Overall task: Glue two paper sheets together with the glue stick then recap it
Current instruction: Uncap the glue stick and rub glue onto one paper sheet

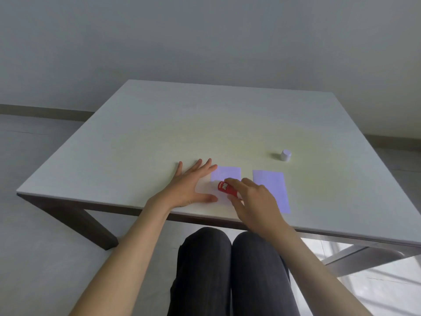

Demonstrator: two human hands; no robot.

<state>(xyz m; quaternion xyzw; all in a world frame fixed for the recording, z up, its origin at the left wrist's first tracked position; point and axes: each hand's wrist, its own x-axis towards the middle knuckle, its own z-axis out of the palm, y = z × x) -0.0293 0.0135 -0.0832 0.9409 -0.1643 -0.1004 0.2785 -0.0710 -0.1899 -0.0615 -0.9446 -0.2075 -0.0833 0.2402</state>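
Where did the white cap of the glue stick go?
In the head view the white cap stands alone on the table, off to the right and farther back than the right paper sheet, away from both hands.

left sheet: pale lavender rectangular paper sheet (225,175) – flat on the table near the front edge, near half covered by the hands, far edge and far corners visible
right sheet: second pale lavender rectangular paper sheet (272,190) – flat, just beside the first on its right, a bare strip between them, not overlapping; near-left corner hidden
glue stick: red cylindrical glue stick with white lettering (226,188) – uncapped, tilted, low over the left sheet, far end pointing away and left; tip contact cannot tell
cap: small white cylindrical plastic cap (285,155) – off the stick, standing alone on the table beyond the right sheet, well apart from the stick
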